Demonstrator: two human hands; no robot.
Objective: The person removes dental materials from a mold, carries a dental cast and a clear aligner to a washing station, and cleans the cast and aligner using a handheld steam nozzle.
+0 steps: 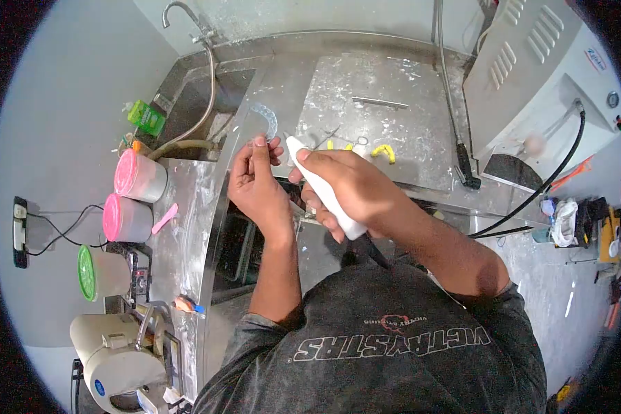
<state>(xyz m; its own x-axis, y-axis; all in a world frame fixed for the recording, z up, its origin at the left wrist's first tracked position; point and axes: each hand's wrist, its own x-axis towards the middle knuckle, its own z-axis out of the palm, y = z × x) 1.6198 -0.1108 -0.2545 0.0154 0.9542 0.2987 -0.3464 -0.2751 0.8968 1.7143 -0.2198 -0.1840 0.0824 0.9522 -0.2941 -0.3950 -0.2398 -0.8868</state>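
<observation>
A clear, curved dental-tray-like piece (269,123) is pinched between the thumb and fingers of my left hand (259,172). My right hand (341,183) is wrapped round a white handheld tool (324,196), its narrow tip pointing up toward the clear piece, with a small gap between them. A dark cord or hose leaves the tool's lower end. Beyond my hands, a yellow arch-shaped piece (383,152) lies on the metal worktop (366,76). Thin metal scissors or a similar tool (331,135) and smaller yellow pieces (339,145), partly hidden by my right hand, are beside it.
At the left stand pink-lidded tubs (127,217), a green-lidded tub (103,272) and a beige machine (121,359). A sink (196,103) with a tap (186,21) and green bottle (146,117) is at the back left. A large white machine (545,83) with a black hose stands right.
</observation>
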